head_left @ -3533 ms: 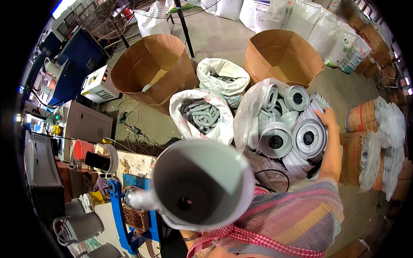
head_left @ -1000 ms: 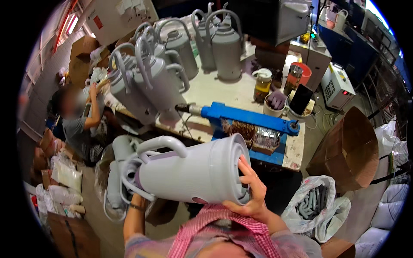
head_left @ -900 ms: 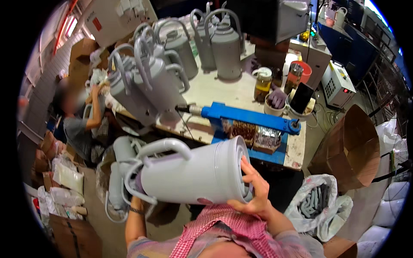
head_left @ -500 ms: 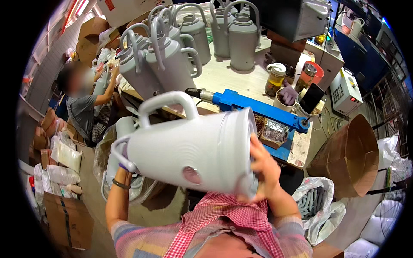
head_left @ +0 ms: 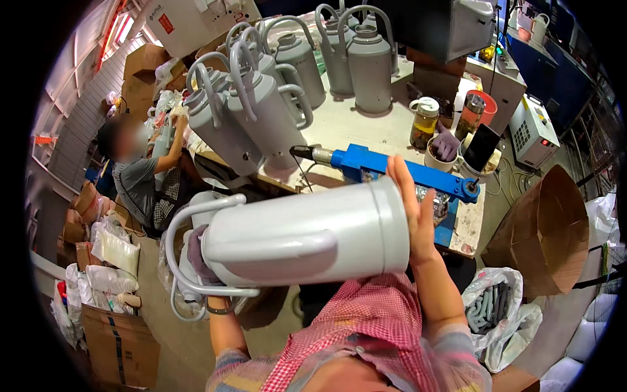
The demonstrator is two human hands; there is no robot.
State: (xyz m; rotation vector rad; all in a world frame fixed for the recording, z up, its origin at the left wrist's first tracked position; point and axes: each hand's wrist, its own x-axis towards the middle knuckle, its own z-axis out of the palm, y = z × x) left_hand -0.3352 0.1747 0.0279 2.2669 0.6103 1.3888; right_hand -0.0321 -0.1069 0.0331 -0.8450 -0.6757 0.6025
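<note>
One jug point(head_left: 366, 219), its handle point(head_left: 287, 257) now rolled toward me. My gloved left hand point(head_left: 198, 251) grips its neck; my right hand point(head_left: 416, 219) has flattened against its base.

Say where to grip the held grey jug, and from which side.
Probably the side handle, reached from above: it stands on the flank of the grey jug that faces the camera, and is untouched. Support the wide base from the right, where the right hand rests, since the jug lies nearly level, gloved left hand at its other end.
</note>
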